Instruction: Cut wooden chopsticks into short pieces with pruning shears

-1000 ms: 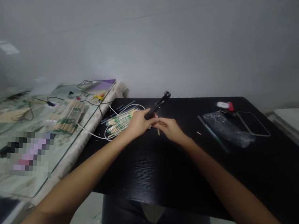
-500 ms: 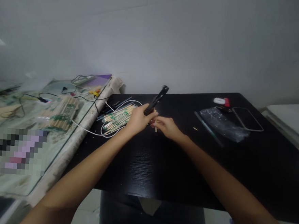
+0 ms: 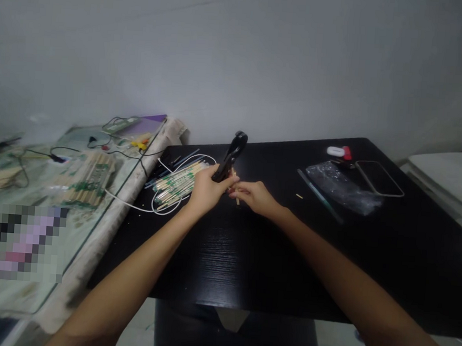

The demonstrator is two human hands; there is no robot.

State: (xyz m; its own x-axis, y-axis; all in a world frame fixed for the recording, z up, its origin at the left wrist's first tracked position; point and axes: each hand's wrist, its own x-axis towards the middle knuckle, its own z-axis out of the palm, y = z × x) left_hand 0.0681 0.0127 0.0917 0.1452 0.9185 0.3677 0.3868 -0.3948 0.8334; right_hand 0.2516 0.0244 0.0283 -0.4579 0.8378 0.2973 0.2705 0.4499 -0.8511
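Observation:
My left hand (image 3: 206, 193) is closed around a long black hand tool (image 3: 230, 157), whose rounded, hooked end points up and away. What kind of tool it is I cannot make out. My right hand (image 3: 259, 197) meets the left one above the black table, its thumb and fingers pinching a thin wooden stick (image 3: 237, 201). The stick's lower end shows below the fingertips; its middle is hidden by them. Just left of my left hand lies a pile of wrapped chopsticks (image 3: 178, 185) with green print, ringed by a white cable (image 3: 155, 208).
On the black table (image 3: 224, 267), a short wood piece (image 3: 299, 196), a thin dark strip (image 3: 320, 196), a clear plastic bag (image 3: 343, 188), a phone (image 3: 379, 178) and a white-and-red case (image 3: 337, 152) lie rightward. A glass-topped table at left holds a bundle of chopsticks (image 3: 92, 179) and wires.
Both hands, with the black tool and the stick, appear slightly further left. The tool looks a little more upright. The whole view has shifted slightly; both hands keep their grip.

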